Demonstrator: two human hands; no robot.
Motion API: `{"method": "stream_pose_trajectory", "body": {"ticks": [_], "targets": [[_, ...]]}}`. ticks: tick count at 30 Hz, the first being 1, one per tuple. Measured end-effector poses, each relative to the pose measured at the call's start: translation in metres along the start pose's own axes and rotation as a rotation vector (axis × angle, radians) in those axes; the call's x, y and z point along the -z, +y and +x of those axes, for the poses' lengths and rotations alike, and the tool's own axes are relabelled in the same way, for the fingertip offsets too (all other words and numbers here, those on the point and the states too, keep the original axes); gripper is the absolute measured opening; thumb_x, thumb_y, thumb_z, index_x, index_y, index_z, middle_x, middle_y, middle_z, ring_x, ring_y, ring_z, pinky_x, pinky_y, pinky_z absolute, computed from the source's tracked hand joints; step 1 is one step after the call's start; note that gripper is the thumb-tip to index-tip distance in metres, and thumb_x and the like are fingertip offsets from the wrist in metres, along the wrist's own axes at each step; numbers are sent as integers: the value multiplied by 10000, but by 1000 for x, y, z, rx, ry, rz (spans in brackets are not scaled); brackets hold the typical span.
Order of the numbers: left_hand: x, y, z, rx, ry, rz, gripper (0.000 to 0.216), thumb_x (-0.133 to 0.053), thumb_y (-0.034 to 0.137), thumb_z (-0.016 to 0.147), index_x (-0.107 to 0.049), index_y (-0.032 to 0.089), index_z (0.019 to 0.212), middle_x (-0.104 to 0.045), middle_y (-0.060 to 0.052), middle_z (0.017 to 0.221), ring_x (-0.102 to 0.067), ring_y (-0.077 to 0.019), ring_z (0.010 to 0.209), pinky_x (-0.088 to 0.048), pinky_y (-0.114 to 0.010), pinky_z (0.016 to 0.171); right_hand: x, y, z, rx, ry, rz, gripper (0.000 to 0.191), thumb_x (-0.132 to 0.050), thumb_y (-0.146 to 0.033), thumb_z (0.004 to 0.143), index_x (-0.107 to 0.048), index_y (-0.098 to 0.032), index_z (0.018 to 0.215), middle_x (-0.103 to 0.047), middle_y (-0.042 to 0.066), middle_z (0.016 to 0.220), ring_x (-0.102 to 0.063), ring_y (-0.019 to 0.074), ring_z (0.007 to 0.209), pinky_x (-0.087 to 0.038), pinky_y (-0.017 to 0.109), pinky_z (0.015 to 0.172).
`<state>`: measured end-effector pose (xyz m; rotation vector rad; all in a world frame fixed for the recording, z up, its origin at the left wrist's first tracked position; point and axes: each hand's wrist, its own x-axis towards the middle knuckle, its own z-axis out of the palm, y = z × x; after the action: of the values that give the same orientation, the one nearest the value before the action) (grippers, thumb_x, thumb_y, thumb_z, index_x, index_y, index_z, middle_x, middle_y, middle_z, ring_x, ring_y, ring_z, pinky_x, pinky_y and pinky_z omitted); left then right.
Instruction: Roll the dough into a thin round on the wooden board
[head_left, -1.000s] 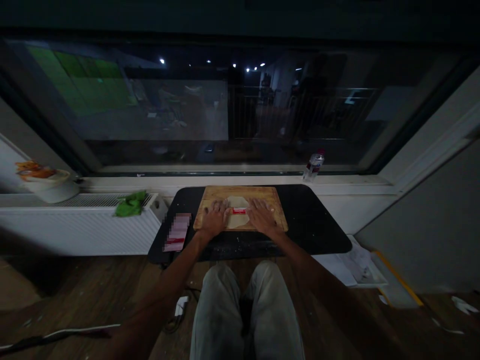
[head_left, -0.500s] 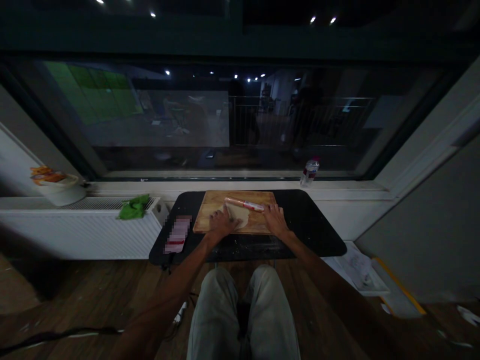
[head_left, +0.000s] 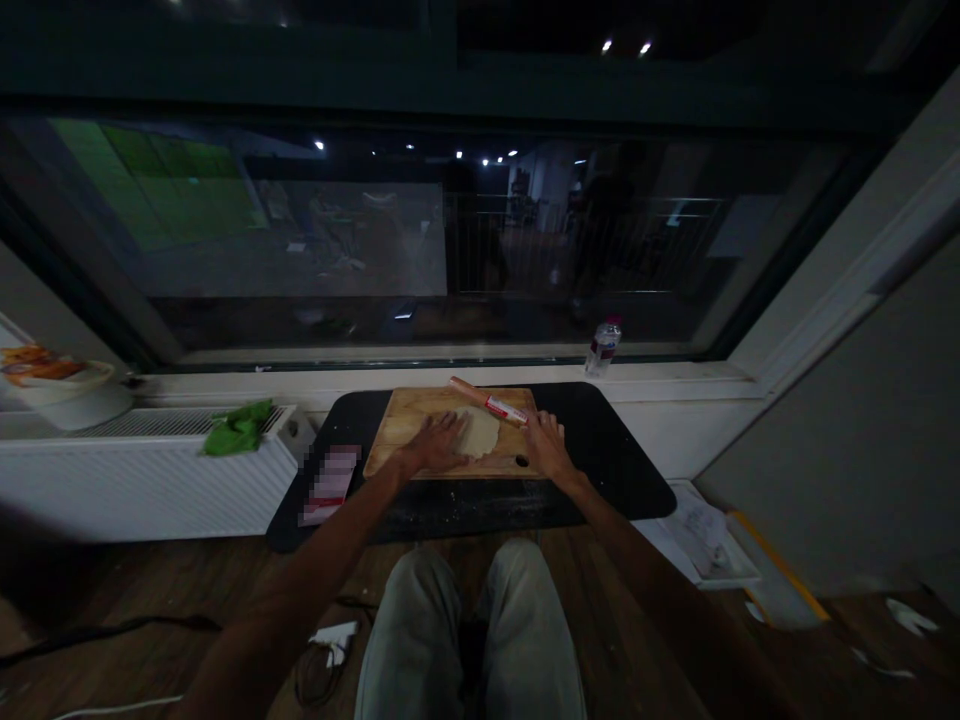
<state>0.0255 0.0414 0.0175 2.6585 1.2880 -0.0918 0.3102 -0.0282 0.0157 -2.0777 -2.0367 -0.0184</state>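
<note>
A flat round of pale dough (head_left: 480,432) lies on a wooden cutting board (head_left: 401,417) on a small black table (head_left: 607,460). My left hand (head_left: 435,443) rests flat on the dough's left edge, fingers stretched out. My right hand (head_left: 545,443) grips the near end of a wooden rolling pin (head_left: 487,400) with a red label. The pin slants across the board's far right, lifted off the dough.
A plastic water bottle (head_left: 602,347) stands on the window sill. A green cloth (head_left: 238,428) and a white bowl (head_left: 56,395) sit on the radiator at left. A pink packet (head_left: 328,484) lies on the table's left. Cables and a charger (head_left: 330,638) lie on the floor.
Both hands were on the rolling pin over the dough. Now the right hand has swung the pin to the board's far right, and the left hand lies flat on the dough.
</note>
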Motion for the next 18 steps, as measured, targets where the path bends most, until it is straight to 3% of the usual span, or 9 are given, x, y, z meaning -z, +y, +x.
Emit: {"method": "stream_pose_trajectory", "body": {"ticks": [2, 4, 6, 8, 10, 12, 15, 18], "targets": [[7, -14, -2, -52, -7, 35, 1027, -638, 736, 984, -346, 191, 1803, -358, -217, 1861, -323, -416, 1736, -266, -630, 1393, 4, 6, 0, -7, -21, -5, 491, -425, -242, 1192, -508, -202, 1675, -628, 168, 1457, -538, 305, 1306, -412, 391, 1063], [15, -22, -6, -55, 70, 51, 829, -638, 695, 1013, -526, 246, 1700, -539, -173, 1763, -472, -389, 1650, -351, -585, 1358, 6, 11, 2, -7, -58, -11, 478, -430, -256, 1197, -527, -205, 1663, -631, 170, 1466, -543, 306, 1323, -415, 389, 1071], [22, -24, -10, 39, 220, 59, 552, -518, 603, 1111, -705, 247, 1489, -722, -156, 1550, -623, -351, 1489, -438, -539, 1289, 6, 12, 4, 16, -100, -9, 477, -434, -262, 1199, -541, -206, 1660, -633, 177, 1483, -547, 312, 1348, -417, 399, 1088], [27, -23, -13, 200, 397, 73, 509, -355, 479, 1180, -761, 204, 1320, -779, -177, 1373, -679, -342, 1356, -498, -524, 1206, 3, 9, 8, 89, -144, 21, 486, -431, -262, 1200, -544, -218, 1670, -629, 176, 1514, -546, 314, 1379, -420, 410, 1106], [30, -21, -14, 327, 507, 93, 518, -295, 404, 1190, -745, 168, 1290, -758, -204, 1344, -664, -359, 1327, -529, -528, 1139, -2, 2, 11, 202, -171, 60, 493, -436, -260, 1196, -548, -237, 1676, -634, 163, 1525, -543, 311, 1406, -416, 426, 1139], [27, -20, -12, 363, 503, 109, 478, -324, 384, 1184, -720, 156, 1325, -726, -216, 1386, -637, -372, 1344, -536, -533, 1122, -7, -8, 14, 297, -178, 71, 487, -468, -260, 1185, -574, -247, 1661, -651, 157, 1506, -546, 315, 1412, -401, 457, 1183], [16, -21, -10, 340, 391, 114, 408, -400, 340, 1165, -700, 167, 1381, -693, -209, 1456, -626, -365, 1388, -510, -547, 1193, -11, -21, 18, 345, -171, 53, 447, -527, -279, 1179, -635, -261, 1613, -664, 161, 1481, -555, 328, 1411, -390, 500, 1222], [1, -27, -10, 306, 302, 120, 435, -441, 270, 1136, -650, 223, 1514, -627, -175, 1614, -499, -377, 1586, -431, -626, 1296, -6, -24, 27, 388, -169, 76, 360, -533, -314, 1199, -726, -264, 1499, -664, 145, 1463, -586, 293, 1383, -438, 443, 1199]]}}
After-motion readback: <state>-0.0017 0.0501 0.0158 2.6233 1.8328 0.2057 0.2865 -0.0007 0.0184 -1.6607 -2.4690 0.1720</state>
